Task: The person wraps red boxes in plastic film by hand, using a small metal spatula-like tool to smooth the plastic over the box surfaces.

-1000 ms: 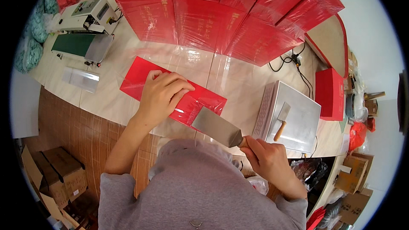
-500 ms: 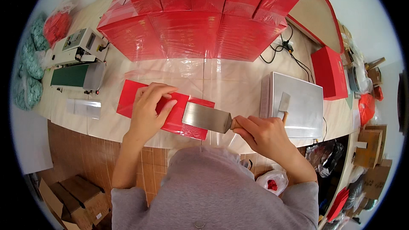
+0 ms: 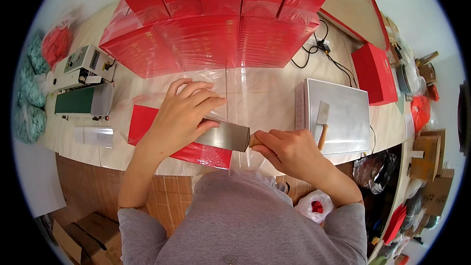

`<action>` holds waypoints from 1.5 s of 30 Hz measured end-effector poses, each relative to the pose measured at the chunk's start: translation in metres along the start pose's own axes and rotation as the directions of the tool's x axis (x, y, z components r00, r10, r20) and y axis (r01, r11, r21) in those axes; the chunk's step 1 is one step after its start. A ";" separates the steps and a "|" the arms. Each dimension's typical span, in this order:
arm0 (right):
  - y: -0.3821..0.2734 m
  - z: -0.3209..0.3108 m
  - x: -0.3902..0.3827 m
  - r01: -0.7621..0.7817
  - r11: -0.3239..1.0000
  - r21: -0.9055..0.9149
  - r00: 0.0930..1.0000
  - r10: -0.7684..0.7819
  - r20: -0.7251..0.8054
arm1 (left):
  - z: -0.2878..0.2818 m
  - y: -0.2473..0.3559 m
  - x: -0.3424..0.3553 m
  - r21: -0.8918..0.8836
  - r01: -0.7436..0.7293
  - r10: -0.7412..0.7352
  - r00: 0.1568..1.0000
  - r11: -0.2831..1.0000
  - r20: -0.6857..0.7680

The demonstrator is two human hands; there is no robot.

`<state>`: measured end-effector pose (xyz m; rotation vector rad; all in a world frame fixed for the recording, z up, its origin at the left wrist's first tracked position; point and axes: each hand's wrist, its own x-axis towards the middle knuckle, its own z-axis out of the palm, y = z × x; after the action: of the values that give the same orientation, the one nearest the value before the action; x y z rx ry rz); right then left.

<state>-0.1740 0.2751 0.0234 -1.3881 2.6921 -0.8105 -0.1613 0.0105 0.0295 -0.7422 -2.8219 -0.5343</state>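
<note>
The left hand [image 3: 184, 113] lies flat, fingers spread, on a flat red box [image 3: 189, 153] at the bench [image 3: 265, 98] front edge. The right hand [image 3: 289, 152] is clenched around the wooden handle of a broad steel scraper [image 3: 223, 136], its blade lying across the box beneath the left palm.

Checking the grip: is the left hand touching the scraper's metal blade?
Touching. The head view shows the left hand lying directly over the scraper blade.

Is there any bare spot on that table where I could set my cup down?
Bare table shows between the left hand and the metal plate, below the stacked red boxes. It is crowded at the sealing machine, and where the right hand holds the scraper on the flat red box.
</note>
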 end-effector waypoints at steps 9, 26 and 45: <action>-0.003 -0.005 -0.001 -0.044 0.999 -0.024 0.999 0.045 0.029 | 0.009 0.006 -0.022 0.202 -0.204 0.223 0.972 0.958 -0.077; 0.240 0.016 -0.250 -0.909 0.398 0.123 0.334 0.872 -0.358 | 0.001 -0.088 -0.177 -0.704 0.344 -0.782 0.311 0.622 -0.540; 0.017 0.200 -0.047 -0.246 0.525 0.815 0.939 0.338 0.066 | 0.132 -0.095 -0.206 -0.994 -0.094 -0.886 0.464 -0.054 0.004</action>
<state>-0.1113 0.2310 -0.1681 -0.6353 1.9637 -1.7834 -0.0419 -0.1066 -0.1726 0.5612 -1.3444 -2.3363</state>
